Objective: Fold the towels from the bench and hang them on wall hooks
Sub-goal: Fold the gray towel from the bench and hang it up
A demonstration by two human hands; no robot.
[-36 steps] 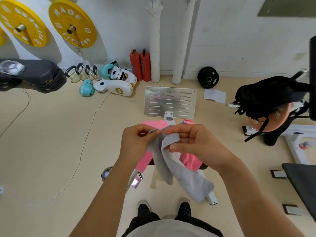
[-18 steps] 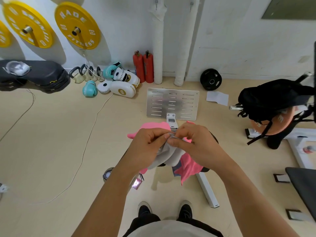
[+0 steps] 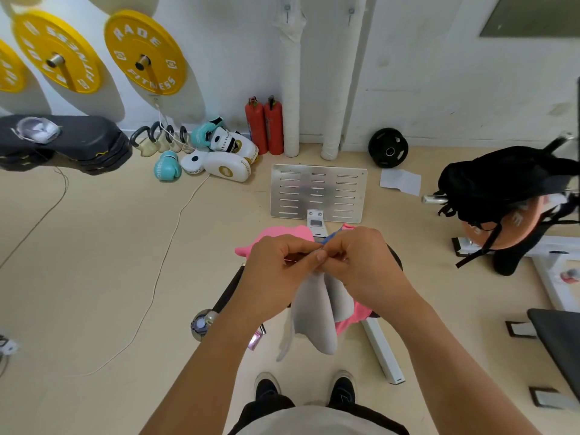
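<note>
A grey towel [image 3: 315, 312] hangs doubled from both my hands above the black bench [image 3: 230, 290]. My left hand [image 3: 276, 271] and my right hand [image 3: 361, 265] meet at its top edge and pinch it together between thumbs and fingers. Under the hands a pink towel [image 3: 276, 235] lies across the bench, its other end [image 3: 350, 321] showing below the grey one. A bit of blue cloth [image 3: 329, 238] peeks out behind my fingers. Two wall hooks [image 3: 287, 9] are at the top, each over a white padded pipe.
A slotted metal plate [image 3: 317, 193] stands at the bench's far end. Fire extinguishers [image 3: 265, 125], boxing gloves [image 3: 219, 152] and kettlebells [image 3: 157, 141] line the wall. A black bag [image 3: 502, 183] hangs on a rack at right. A cable [image 3: 163, 262] crosses the floor left. My shoes [image 3: 304, 387] are below.
The hands have come together: from holding the grey towel spread apart, they now pinch its edges at one point, and the towel hangs folded and shorter.
</note>
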